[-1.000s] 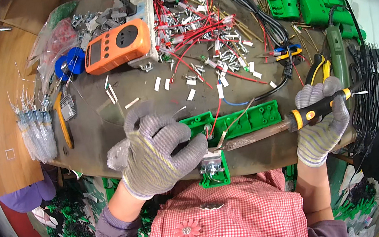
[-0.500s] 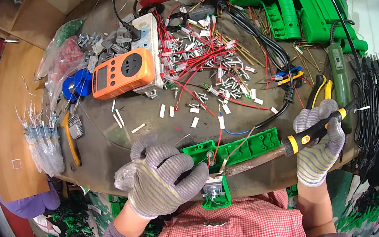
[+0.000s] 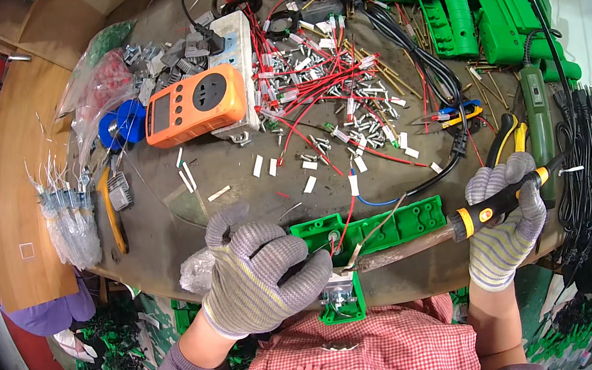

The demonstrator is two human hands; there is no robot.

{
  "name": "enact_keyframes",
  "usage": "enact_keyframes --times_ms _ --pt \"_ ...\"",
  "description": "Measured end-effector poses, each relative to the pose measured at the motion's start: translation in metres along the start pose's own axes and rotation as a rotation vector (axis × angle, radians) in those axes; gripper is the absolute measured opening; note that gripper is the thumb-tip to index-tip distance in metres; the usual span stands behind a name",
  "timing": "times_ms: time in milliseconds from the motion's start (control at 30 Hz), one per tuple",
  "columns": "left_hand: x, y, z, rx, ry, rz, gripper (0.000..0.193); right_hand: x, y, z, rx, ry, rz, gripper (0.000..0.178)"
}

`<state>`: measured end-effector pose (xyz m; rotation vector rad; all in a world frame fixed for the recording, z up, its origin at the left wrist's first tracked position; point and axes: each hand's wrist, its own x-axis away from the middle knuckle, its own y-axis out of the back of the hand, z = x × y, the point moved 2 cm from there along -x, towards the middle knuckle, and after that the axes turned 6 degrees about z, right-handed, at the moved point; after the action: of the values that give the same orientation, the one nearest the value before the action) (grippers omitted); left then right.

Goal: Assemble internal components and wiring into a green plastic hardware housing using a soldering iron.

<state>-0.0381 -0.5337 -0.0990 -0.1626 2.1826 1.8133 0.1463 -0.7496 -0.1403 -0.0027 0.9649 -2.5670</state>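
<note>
Knitted grey cloth gloves, ribbed and matt, on the left hand [image 3: 264,280] and right hand [image 3: 505,227]. Glossy green moulded plastic housing [image 3: 371,231] at the near edge of the worktop [image 3: 185,200], which looks dull, brownish and scuffed. Soldering iron [image 3: 468,221] with smooth black and yellow plastic grip and tarnished, discoloured metal shaft. Orange meter [image 3: 196,107] in smooth satin plastic near the far left corner. Red plastic-sheathed wires [image 3: 311,77] with bright metal ends. Clear crinkled plastic bags [image 3: 70,217] at the left edge. Pale wooden board [image 3: 16,186], smooth. Red and white checked woven cloth apron [image 3: 372,352].
</note>
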Motion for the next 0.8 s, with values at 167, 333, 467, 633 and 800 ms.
enact_keyframes --times_ms 167,333,467,633,800 --pt "-0.001 0.001 -0.001 0.013 0.014 0.004 0.025 0.0 -0.008 -0.004 0.014 0.046 -0.178 0.029" --pt "-0.003 0.002 -0.002 0.001 0.025 -0.008 0.024 0.0 -0.002 -0.001 0.014 0.031 -0.107 0.029" --pt "-0.003 0.002 -0.001 -0.033 -0.017 -0.011 0.028 -0.001 0.0 -0.002 -0.004 0.03 -0.049 0.028" --pt "-0.011 0.019 0.007 0.379 0.286 -0.064 0.012 -0.001 0.0 -0.004 0.009 0.019 -0.099 0.03" --pt "-0.03 0.024 0.047 0.294 0.44 0.289 0.021 -0.001 0.003 -0.001 0.003 0.003 -0.08 0.03"
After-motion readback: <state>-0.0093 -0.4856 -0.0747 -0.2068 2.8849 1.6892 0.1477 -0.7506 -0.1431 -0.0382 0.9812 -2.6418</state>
